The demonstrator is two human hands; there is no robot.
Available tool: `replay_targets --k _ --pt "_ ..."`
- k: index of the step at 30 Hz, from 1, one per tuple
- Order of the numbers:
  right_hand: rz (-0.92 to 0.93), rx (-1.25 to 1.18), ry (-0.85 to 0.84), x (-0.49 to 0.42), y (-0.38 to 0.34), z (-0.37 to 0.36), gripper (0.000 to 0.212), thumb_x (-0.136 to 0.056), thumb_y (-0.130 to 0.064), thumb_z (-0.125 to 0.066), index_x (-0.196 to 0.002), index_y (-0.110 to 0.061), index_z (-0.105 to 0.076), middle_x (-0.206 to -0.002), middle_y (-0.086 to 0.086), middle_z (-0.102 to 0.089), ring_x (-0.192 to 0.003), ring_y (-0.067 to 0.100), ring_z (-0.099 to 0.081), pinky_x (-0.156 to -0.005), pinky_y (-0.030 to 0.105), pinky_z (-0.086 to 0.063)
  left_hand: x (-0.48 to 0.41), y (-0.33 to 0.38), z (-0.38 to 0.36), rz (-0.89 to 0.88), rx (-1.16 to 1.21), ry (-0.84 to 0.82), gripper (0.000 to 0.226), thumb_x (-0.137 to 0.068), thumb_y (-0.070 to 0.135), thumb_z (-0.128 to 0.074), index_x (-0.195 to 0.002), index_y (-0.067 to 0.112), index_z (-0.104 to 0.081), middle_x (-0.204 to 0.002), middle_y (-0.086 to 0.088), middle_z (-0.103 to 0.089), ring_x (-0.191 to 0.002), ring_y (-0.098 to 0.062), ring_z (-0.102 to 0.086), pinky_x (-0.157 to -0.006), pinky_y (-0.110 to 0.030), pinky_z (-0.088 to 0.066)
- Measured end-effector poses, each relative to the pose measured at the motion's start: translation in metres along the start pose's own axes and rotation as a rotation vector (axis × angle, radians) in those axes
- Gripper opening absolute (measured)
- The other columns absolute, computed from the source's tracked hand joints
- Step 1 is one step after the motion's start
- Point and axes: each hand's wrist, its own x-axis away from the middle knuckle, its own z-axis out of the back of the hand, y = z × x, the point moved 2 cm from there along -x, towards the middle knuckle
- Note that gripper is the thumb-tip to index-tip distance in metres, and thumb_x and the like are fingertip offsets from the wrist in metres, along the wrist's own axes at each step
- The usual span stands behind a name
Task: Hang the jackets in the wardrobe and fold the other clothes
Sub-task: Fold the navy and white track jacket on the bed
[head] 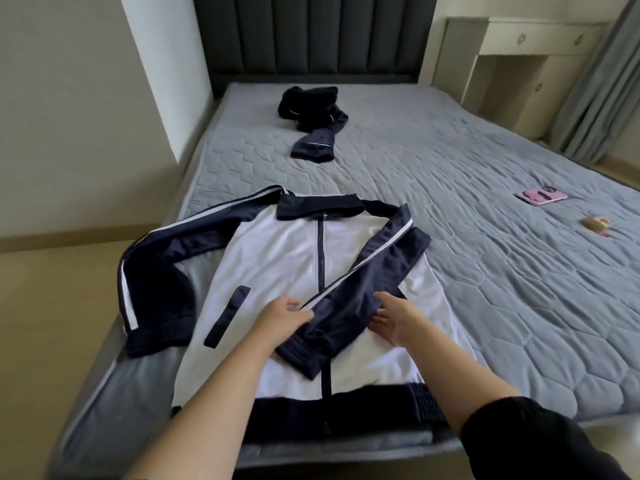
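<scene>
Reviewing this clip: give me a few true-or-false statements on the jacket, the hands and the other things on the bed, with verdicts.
1. The white jacket lies zipped, front up. True.
2. Both of its sleeves are folded across its chest. False: only the sleeve on the right of the picture is; the other lies out to the side.
3. Both hands, left and right, are at that folded sleeve. True.
4. The dark garment near the headboard is neatly folded. False: it is crumpled.
5. A pink phone lies on the bed. True.

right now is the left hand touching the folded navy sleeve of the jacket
Touching. The head view shows the left hand with its fingers laid on the folded navy sleeve near the cuff, across the white jacket front.
</scene>
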Motion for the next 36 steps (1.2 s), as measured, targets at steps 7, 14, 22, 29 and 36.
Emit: replay_targets --k 7,14,22,29,36 --pt "0.100 -0.125 -0.036 0.006 -0.005 -0.001 0.012 -0.090 -0.003 -0.049 -0.079 -0.007 -0.053 -0.064 0.009 -0.047 -0.053 0.019 -0.047 -0.044 0.024 -0.049 0.016 0.018 -0.012 0.053 0.552 -0.270 0.018 -0.075 -0.003 -0.056 -0.071 0.008 -0.070 -0.063 -0.005 -0.066 -0.060 -0.021 -0.062 -0.054 -0.019 -0.048" --pt "-0.100 -0.127 -0.023 0.008 0.009 -0.005 0.010 -0.085 -0.009 -0.047 -0.076 -0.010 -0.049 -0.058 0.006 -0.052 -0.051 0.021 -0.052 -0.043 0.024 -0.049 0.010 -0.007 0.012 0.314 0.084 -0.378 0.024 -0.090 0.002 -0.037 -0.092 -0.001 -0.060 -0.078 -0.017 -0.060 -0.058 -0.025 -0.061 -0.060 -0.029 -0.054" --pt "0.001 -0.183 -0.110 0.006 0.000 -0.005 0.014 -0.087 -0.003 -0.047 -0.088 -0.008 -0.060 -0.072 0.007 -0.064 -0.062 0.020 -0.062 -0.063 0.028 -0.054 0.012 0.009 0.018 0.013 -0.061 -0.443 0.028 -0.071 -0.016 -0.042 -0.078 0.008 -0.055 -0.064 -0.007 -0.049 -0.052 -0.016 -0.045 -0.049 -0.023 -0.033" --pt "0.003 -0.032 0.043 -0.006 0.009 0.002 0.026 -0.086 0.008 -0.039 -0.103 -0.003 -0.055 -0.080 0.015 -0.056 -0.064 0.027 -0.055 -0.052 0.032 -0.050 0.002 0.000 0.017 -0.009 -0.158 -0.325 0.008 -0.089 0.021 -0.058 -0.096 0.022 -0.063 -0.084 0.006 -0.062 -0.082 -0.013 -0.055 -0.071 -0.022 -0.040" --pt "0.069 -0.020 0.167 -0.020 0.009 0.008 0.014 -0.083 0.004 -0.048 -0.080 -0.008 -0.053 -0.070 0.009 -0.050 -0.059 0.020 -0.049 -0.048 0.027 -0.046 -0.007 0.004 0.018 -0.055 -0.717 -0.069 0.008 -0.084 0.019 -0.058 -0.077 0.017 -0.054 -0.080 0.000 -0.056 -0.079 -0.021 -0.054 -0.065 -0.025 -0.041"
